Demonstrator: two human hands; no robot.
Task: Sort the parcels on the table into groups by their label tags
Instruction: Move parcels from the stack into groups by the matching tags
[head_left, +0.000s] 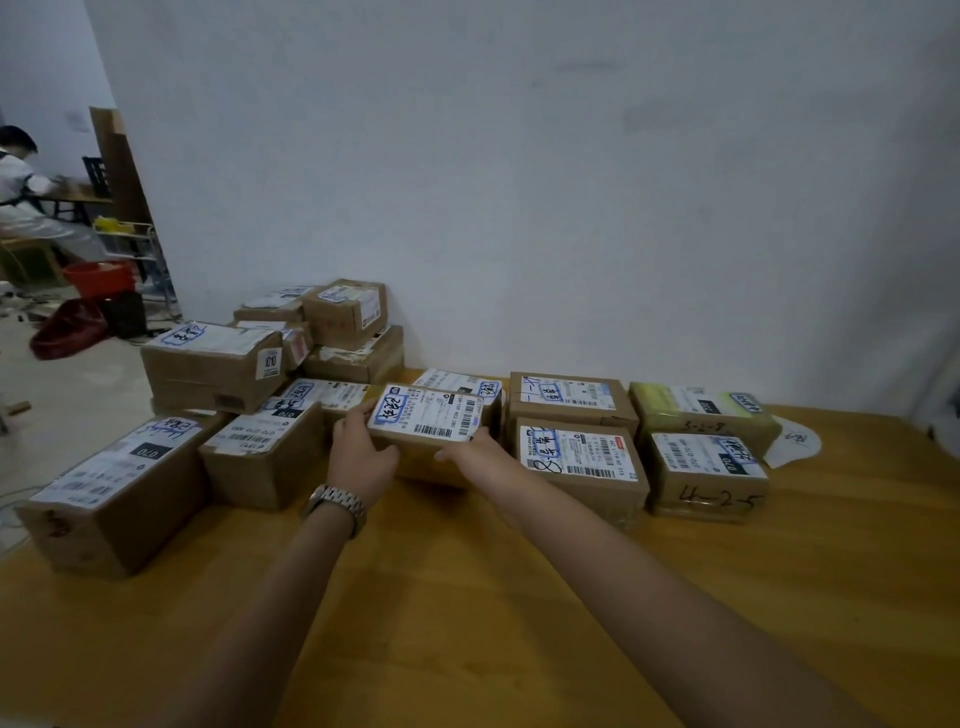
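Left grip (361, 452) and right grip (470, 453) both clasp our small labelled parcel (427, 420) | at the counter (467, 597) | we see boxes (270, 457) either side

I see matt brown cardboard boxes (267, 457) with white paper labels (428, 415), a smooth, slightly glossy wood bench (493, 597), a shiny metal watch (337, 506).
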